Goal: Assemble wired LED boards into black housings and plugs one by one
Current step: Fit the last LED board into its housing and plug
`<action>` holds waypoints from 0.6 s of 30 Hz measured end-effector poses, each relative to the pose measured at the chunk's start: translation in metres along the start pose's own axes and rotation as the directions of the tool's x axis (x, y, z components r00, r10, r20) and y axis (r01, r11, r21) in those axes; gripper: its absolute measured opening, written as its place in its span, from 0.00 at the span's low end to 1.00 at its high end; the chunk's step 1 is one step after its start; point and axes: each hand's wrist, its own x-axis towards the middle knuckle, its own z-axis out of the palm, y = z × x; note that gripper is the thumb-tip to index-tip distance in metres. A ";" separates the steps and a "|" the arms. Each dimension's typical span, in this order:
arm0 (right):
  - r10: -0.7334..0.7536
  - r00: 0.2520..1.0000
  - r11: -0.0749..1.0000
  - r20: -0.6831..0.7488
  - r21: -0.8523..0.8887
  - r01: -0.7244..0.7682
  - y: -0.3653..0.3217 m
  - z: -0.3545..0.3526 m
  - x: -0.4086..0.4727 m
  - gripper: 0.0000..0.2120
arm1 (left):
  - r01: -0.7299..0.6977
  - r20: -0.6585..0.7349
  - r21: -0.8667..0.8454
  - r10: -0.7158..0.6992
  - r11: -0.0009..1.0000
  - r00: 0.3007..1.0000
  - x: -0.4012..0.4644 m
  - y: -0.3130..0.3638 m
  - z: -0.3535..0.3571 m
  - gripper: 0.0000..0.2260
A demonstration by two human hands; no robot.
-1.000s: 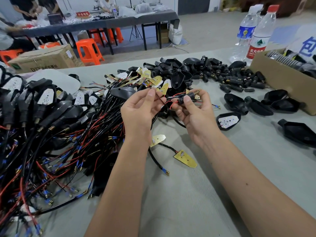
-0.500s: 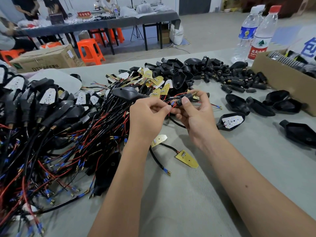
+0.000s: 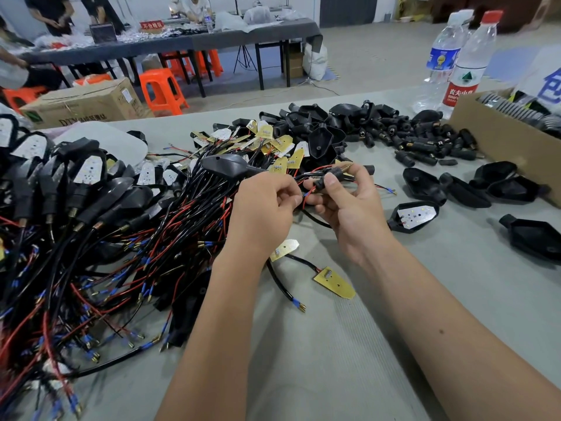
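Both hands work above the counter (image 3: 379, 344): left hand (image 3: 261, 208) pinches red and blue wires (image 3: 304, 196), right hand (image 3: 349, 205) grips a black plug (image 3: 326, 180)

Orange stools (image 3: 162, 89) beside dark table (image 3: 182, 44)

Two hands (image 3: 264, 208) (image 3: 349, 208) work above the tabletop (image 3: 379, 344). Two water bottles (image 3: 440, 56) (image 3: 469, 65) stand at the far right, beside one open cardboard box (image 3: 491, 141). One housing with a fitted LED board (image 3: 414, 216) lies near the right hand. Two loose gold boards (image 3: 334, 282) (image 3: 283, 250) lie nearer — the heaped plugs, housings and wired assemblies are too many to count.
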 end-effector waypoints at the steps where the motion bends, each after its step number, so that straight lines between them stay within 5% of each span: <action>1: 0.009 1.000 1.000 0.003 0.003 -0.009 0.000 0.000 0.000 0.06 | -0.013 -0.012 -0.018 0.013 1.000 1.000 0.000 -0.001 0.000 0.06; 18: 0.059 0.995 0.998 0.077 -0.001 -0.059 0.001 -0.002 0.001 0.04 | 0.118 -0.050 -0.056 -0.121 0.991 0.991 0.000 -0.001 0.002 0.05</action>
